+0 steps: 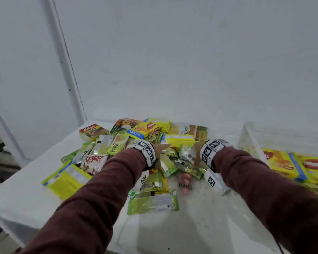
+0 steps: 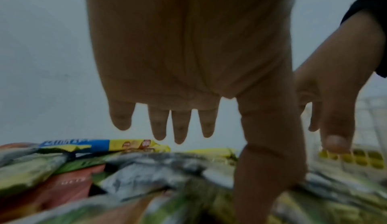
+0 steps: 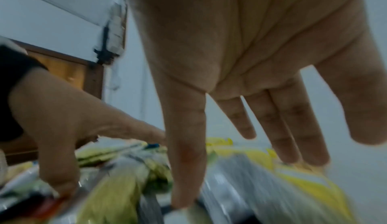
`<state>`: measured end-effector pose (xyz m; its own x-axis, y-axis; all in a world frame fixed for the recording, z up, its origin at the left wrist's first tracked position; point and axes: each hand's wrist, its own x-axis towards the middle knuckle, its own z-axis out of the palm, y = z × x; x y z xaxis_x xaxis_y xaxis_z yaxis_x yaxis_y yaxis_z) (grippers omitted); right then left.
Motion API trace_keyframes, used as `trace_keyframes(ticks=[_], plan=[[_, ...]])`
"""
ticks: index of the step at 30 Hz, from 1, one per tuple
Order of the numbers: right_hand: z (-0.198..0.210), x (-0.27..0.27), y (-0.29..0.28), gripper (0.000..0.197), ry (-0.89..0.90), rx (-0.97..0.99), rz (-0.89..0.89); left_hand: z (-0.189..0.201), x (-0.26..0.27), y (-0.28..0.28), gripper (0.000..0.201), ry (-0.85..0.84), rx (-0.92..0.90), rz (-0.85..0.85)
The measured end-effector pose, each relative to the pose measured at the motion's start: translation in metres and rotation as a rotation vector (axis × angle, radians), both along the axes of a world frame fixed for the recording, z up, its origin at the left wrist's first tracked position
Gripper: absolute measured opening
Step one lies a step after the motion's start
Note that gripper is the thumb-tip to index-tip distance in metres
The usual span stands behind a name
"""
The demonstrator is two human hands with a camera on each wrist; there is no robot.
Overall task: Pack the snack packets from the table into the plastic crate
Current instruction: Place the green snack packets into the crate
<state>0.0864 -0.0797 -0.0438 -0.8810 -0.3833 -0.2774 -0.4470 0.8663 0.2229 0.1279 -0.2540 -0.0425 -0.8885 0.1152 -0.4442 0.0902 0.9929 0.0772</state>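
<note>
A heap of snack packets [image 1: 128, 143], mostly green, yellow and silver, lies on the white table [image 1: 26, 189]. Both hands hover low over its middle, palms down and fingers straight and spread. My left hand [image 1: 162, 148] holds nothing; in the left wrist view its thumb [image 2: 270, 169] points down onto a silver-green packet [image 2: 146, 166]. My right hand [image 1: 197, 154] is just beside it, and its thumb [image 3: 186, 169] touches a blurred silver and green packet [image 3: 117, 186]. The clear plastic crate [image 1: 250, 138] stands at the right with yellow packets [image 1: 286, 164] inside.
A green packet [image 1: 152, 202] and a small red one [image 1: 184, 180] lie apart from the heap, nearer me. A white wall rises straight behind the table. The table's left edge drops off towards the floor [image 1: 0, 162].
</note>
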Motion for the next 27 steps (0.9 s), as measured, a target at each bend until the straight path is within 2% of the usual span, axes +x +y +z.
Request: trace_keyframes(ticks=[3,6,10,12,13,15,16,19,23,25,27], plan=[[-0.019,-0.005,0.002,0.058,0.006,-0.145,-0.121,-0.009,-0.010,-0.009,0.090,0.050,-0.126,-0.039],[-0.013,-0.005,0.002,0.072,-0.048,-0.262,-0.231,-0.011,-0.016,-0.013,0.085,0.112,-0.180,-0.041],[-0.013,-0.010,0.004,0.081,-0.063,-0.342,-0.285,-0.006,-0.020,-0.011,0.035,0.090,-0.099,-0.092],[-0.013,-0.009,0.004,0.081,-0.058,-0.382,-0.303,-0.008,-0.023,-0.012,0.021,0.118,-0.082,-0.104],[-0.013,-0.009,0.005,0.081,-0.053,-0.408,-0.315,-0.011,-0.025,-0.013,0.019,0.139,-0.069,-0.100],[-0.010,-0.009,0.006,0.080,-0.037,-0.467,-0.316,-0.012,-0.029,-0.016,0.033,0.163,-0.039,-0.091],[-0.009,-0.009,0.006,0.080,-0.040,-0.487,-0.318,-0.010,-0.028,-0.017,0.033,0.156,-0.037,-0.085],[-0.006,-0.013,0.007,0.069,-0.077,-0.560,-0.351,-0.002,-0.029,-0.022,0.009,0.155,0.021,-0.080],[0.005,-0.022,0.012,0.035,-0.060,-0.657,-0.305,0.018,-0.028,-0.026,0.005,0.213,0.103,-0.050],[0.015,-0.026,0.018,0.019,-0.020,-0.735,-0.310,0.031,-0.024,-0.025,0.017,0.248,0.176,-0.021],[0.025,-0.028,0.025,0.030,0.029,-0.795,-0.316,0.042,-0.019,-0.019,0.005,0.223,0.262,-0.027]])
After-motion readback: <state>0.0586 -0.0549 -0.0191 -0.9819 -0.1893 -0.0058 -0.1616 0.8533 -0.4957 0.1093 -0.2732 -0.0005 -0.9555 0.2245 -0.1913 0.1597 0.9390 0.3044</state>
